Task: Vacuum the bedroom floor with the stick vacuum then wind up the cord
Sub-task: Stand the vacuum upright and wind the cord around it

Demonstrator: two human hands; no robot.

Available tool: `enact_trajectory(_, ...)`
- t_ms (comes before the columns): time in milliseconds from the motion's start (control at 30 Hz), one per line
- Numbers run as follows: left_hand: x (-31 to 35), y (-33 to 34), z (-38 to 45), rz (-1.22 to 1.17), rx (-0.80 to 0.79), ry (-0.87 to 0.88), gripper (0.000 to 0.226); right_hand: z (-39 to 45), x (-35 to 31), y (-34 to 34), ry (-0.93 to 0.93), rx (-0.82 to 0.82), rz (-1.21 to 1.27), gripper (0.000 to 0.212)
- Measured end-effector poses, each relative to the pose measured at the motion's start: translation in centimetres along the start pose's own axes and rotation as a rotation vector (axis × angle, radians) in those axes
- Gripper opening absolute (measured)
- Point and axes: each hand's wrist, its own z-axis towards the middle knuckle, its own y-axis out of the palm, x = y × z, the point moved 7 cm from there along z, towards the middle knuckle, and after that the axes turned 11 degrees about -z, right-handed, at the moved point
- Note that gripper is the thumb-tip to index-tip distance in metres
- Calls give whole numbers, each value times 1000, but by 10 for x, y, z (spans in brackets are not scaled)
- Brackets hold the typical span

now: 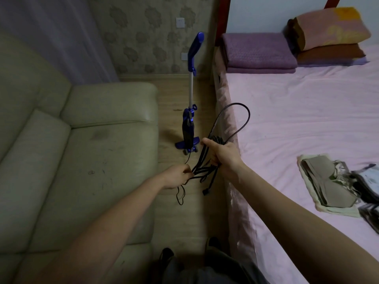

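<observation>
A blue stick vacuum point(189, 128) stands upright on the wooden floor between the sofa and the bed, its handle near the wall. Its black cord point(235, 124) is gathered in several loops. My right hand point(220, 155) grips the bundle of loops, one big loop arching up over the bed edge. My left hand point(177, 176) pinches the lower strands of the cord just left of the bundle. The plug point(206, 191) dangles below the hands, and a thin strand runs from the vacuum's base down to my left hand.
A pale green sofa point(92, 140) fills the left. The bed with a pink sheet point(297, 119) is on the right, with folded purple blankets point(258, 52), pillows and clothes point(332, 187) on it. Only a narrow floor strip point(174, 222) lies between them. A wall socket point(180, 22) is behind the vacuum.
</observation>
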Motion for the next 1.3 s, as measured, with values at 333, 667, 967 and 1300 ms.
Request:
enact_trajectory(333, 37, 1, -7, -172, 70, 162, 21, -2, -2, -2, -10, -34, 61, 19)
enact_trajectory(667, 28, -11, -18, 116, 152, 91, 28, 13, 21, -48, 112, 296, -178, 30)
enact_trajectory(967, 29, -46, -30, 662, 362, -208, 29, 13, 41, -43, 287, 266, 140, 18)
enact_trajectory(1300, 64, -2, -42, 859, -322, 132, 26, -1, 3, 3, 238, -11, 334, 30)
